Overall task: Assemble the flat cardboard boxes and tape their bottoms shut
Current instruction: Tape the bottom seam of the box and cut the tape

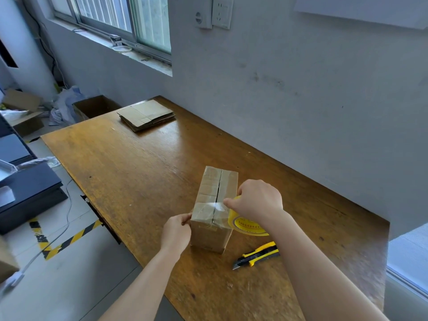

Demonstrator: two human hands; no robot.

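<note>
An assembled cardboard box stands on the wooden table with its closed flaps facing up. A strip of clear tape crosses the flap seam near the box's near end. My left hand pinches the tape end against the box's left top edge. My right hand grips a yellow-cored roll of clear tape at the box's right side, with the tape stretched over the top. A stack of flat cardboard boxes lies at the table's far end.
A yellow and black utility knife lies on the table just right of the box. An open cardboard box stands on the floor beyond the table's far left corner. Black equipment sits to the left, above hazard-striped floor tape.
</note>
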